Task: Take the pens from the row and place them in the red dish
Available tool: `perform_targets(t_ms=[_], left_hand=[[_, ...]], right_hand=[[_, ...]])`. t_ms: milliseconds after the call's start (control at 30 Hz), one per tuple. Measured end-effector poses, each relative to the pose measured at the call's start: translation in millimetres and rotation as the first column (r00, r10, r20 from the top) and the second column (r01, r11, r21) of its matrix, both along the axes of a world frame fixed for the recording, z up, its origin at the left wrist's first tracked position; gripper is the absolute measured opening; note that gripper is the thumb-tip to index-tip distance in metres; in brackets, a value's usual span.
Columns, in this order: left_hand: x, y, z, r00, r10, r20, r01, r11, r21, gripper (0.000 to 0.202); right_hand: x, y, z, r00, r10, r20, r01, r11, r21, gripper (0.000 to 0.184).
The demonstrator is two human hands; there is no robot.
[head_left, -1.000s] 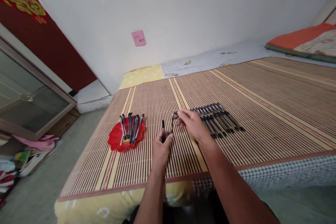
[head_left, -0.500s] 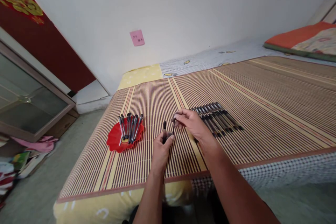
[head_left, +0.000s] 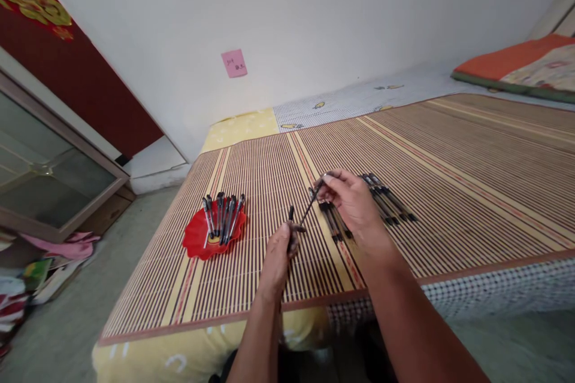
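My left hand (head_left: 279,248) is closed around a black pen part (head_left: 291,213) whose dark end sticks up above the fingers. In my right hand (head_left: 353,200), thumb and fingers pinch the upper end of a thin dark pen refill (head_left: 309,209), which slants down to the left hand's fingertips. Whether its lower end is still inside a barrel I cannot tell. A row of black pens (head_left: 389,200) lies side by side on the mat, partly hidden behind my right hand. Left of my hands, several clear pens with black caps (head_left: 229,215) rest on a red scalloped dish (head_left: 192,242).
A striped bamboo mat (head_left: 251,173) covers the bed, with its front edge close to me. A folded orange quilt (head_left: 507,63) lies at the far right. Against the white wall hangs a pink note (head_left: 234,64). A glass-fronted cabinet (head_left: 58,173) leans into view on the left.
My right hand has moved up and to the right, with more of the thin refill showing between the hands. My left hand has shifted slightly to the right and turned.
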State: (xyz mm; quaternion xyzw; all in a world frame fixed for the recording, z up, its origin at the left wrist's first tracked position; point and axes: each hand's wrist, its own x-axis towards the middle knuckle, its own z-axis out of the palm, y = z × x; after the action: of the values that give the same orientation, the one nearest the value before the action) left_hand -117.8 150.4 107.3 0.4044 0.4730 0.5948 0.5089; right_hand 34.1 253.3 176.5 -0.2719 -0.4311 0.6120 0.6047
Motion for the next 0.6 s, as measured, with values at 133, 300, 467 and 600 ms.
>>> perform_targets(t_ms=[133, 300, 467, 600], left_hand=[[0.1, -0.4, 0.0, 0.999, -0.008, -0.032, 0.008, 1.0, -0.015, 0.045], [0.1, -0.6, -0.7, 0.999, -0.006, -0.054, 0.005, 1.0, -0.018, 0.046], [1.4, -0.2, 0.9, 0.996, -0.016, -0.086, 0.015, 1.0, -0.019, 0.047], [2.3, -0.6, 2.7, 0.995, -0.023, -0.1, 0.022, 1.0, -0.013, 0.047]], right_hand=[[9.1, 1.0, 7.4, 0.977, -0.12, -0.177, 0.119, 0.993, -0.016, 0.018], [7.5, 3.4, 5.7, 0.954, -0.202, -0.221, 0.2, 0.979, -0.029, 0.017], [6.5, 3.8, 3.8, 0.964, -0.186, -0.189, 0.186, 0.982, -0.016, 0.016], [6.6, 3.9, 3.6, 0.97, -0.177, -0.165, 0.175, 0.984, -0.025, 0.015]])
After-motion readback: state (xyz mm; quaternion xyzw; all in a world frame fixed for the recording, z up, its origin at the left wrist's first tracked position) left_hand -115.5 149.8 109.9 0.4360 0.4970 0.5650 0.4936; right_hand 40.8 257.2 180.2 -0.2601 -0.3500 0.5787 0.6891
